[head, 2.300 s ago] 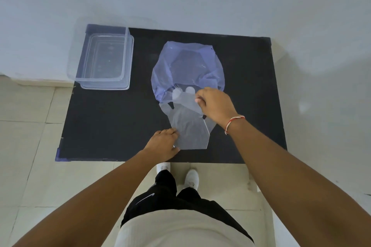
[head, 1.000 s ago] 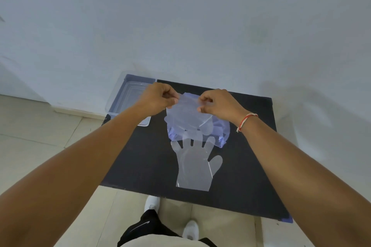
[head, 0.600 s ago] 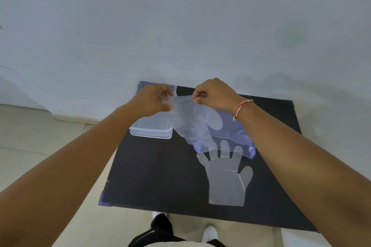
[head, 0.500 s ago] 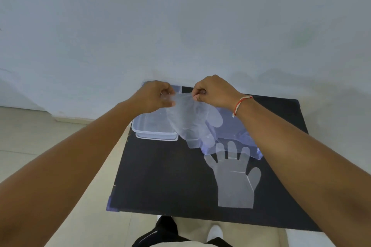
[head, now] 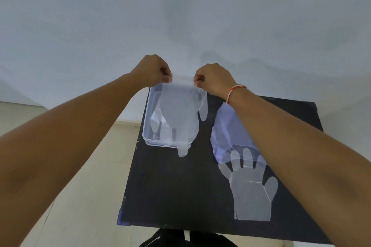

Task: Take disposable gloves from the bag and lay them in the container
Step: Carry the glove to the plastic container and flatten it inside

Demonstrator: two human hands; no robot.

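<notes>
My left hand (head: 153, 71) and my right hand (head: 213, 79) each pinch a corner of the cuff of a clear disposable glove (head: 179, 114). It hangs stretched between them, fingers down, over the clear plastic container (head: 147, 126) at the table's far left corner. The glove's fingertips reach past the container's near rim. A second clear glove (head: 252, 188) lies flat on the black table, fingers pointing away from me. The bluish plastic bag (head: 225, 132) lies just beyond it, partly hidden by my right forearm.
The black table (head: 170, 186) stands against a pale wall (head: 180, 16). Beige tiled floor (head: 90, 196) lies to its left. My dark trousers show below the table's near edge.
Both hands have carried the held glove left and away from the bag until it hangs over the container. The view has swung left; the flat glove and bag have stayed in place.
</notes>
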